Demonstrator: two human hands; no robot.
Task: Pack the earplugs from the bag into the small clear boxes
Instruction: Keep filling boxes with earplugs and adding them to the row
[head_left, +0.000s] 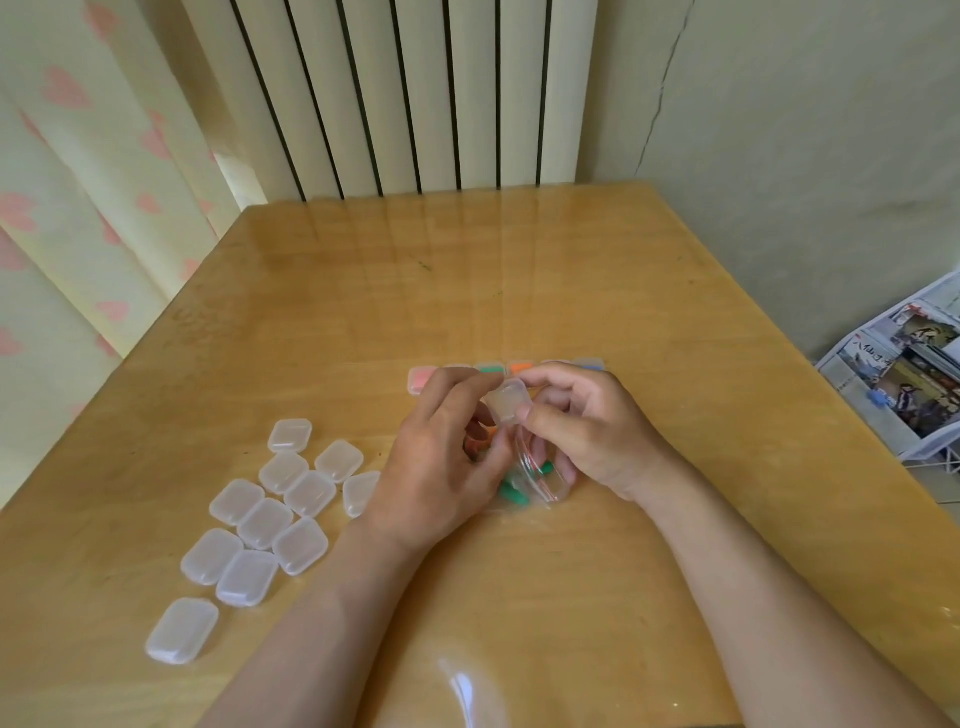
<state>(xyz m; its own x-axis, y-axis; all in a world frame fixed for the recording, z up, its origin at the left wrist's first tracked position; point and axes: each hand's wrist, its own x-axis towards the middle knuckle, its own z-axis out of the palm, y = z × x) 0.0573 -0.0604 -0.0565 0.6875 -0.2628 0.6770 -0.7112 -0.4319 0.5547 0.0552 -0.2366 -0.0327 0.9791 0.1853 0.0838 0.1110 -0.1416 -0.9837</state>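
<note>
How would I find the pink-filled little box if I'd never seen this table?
Start at the wooden table. Just beyond the person's left hand runs a row of small boxes holding coloured earplugs. The pink-filled box sits at that row's left end, the only pink one; others show green or orange.

Soft, even daylight in a wide-angle view, slightly blurred around the grips.
The glossy worktop (597, 291) mirrors the radiator (395, 93) slats beyond the left grip (441, 457) and right grip (587, 431), and shows a white glare patch nearer the camera than them. Shadows beneath both are faint. The small clear box (508, 400) between them is soft-edged; the worktop's edges bow outward.
</note>
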